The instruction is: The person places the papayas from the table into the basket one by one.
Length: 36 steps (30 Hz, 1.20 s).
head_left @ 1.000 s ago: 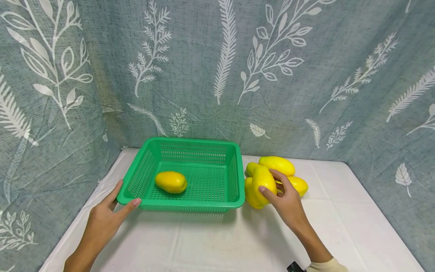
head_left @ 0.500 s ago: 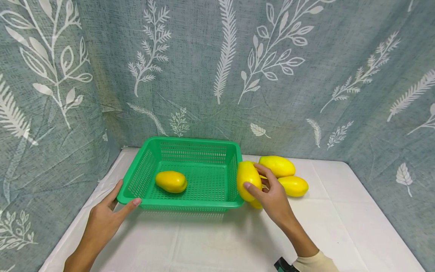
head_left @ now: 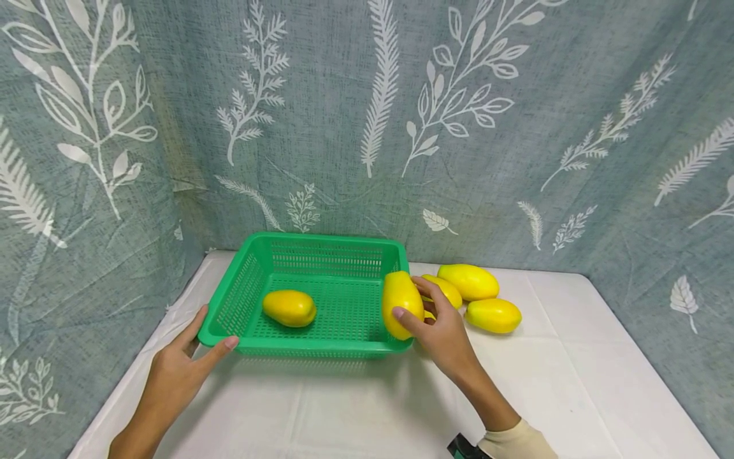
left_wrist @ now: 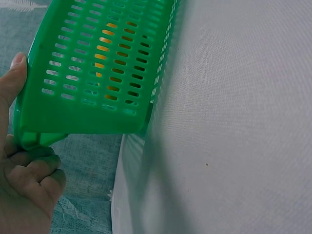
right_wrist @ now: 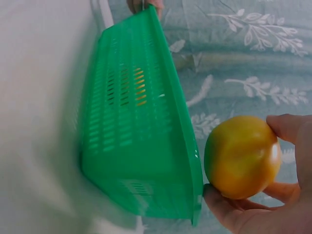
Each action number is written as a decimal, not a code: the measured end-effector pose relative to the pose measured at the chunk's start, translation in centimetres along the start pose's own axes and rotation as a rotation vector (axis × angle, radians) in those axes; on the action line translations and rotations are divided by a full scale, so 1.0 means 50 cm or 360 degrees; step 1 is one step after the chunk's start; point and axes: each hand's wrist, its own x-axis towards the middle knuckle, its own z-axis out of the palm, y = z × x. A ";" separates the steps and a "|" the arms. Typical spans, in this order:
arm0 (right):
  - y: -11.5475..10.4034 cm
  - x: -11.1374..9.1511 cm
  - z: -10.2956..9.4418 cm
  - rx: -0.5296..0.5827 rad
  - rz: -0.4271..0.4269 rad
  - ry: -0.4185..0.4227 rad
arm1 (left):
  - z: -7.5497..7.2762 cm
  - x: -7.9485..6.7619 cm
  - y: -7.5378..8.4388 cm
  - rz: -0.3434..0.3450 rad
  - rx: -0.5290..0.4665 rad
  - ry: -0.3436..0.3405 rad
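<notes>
In the head view a green plastic basket (head_left: 321,345) with slotted sides has one yellow mango-shaped fruit (head_left: 289,308) lying inside at its left. My left hand (head_left: 180,366) grips the basket's near left corner; the left wrist view shows the thumb (left_wrist: 16,78) over the rim and fingers curled beneath. My right hand (head_left: 447,331) holds another yellow mango-shaped fruit (head_left: 401,305) between thumb and fingers, at the right rim. The right wrist view has this held fruit (right_wrist: 241,157) end-on, close beside the rim.
Several more yellow fruits, among them the back one (head_left: 469,282) and the right one (head_left: 493,315), lie right of the basket, one partly behind my right hand. A white cloth (head_left: 344,408) covers the table. Behind hangs a blue-green leaf-patterned curtain (head_left: 321,127).
My right hand has lifted the fruit from the group and carried it left to the basket's right rim. The left hand and basket have stayed put.
</notes>
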 end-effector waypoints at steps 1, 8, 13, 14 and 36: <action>0.000 0.000 0.001 0.0002 -0.0002 0.0002 | 0.000 0.000 0.000 0.0001 0.0001 -0.0002; 0.005 -0.004 0.002 0.0020 -0.0047 -0.0042 | 0.001 0.001 -0.004 0.0008 0.0005 -0.0006; 0.010 -0.009 -0.002 0.0011 -0.0068 -0.0053 | 0.002 0.002 -0.005 -0.0001 0.0010 -0.0015; 0.011 -0.009 -0.003 0.0009 -0.0066 -0.0051 | 0.002 0.002 -0.005 -0.0002 0.0010 -0.0016; 0.041 -0.014 -0.053 0.0071 -0.0041 -0.0005 | 0.000 0.002 -0.004 -0.0002 0.0017 -0.0019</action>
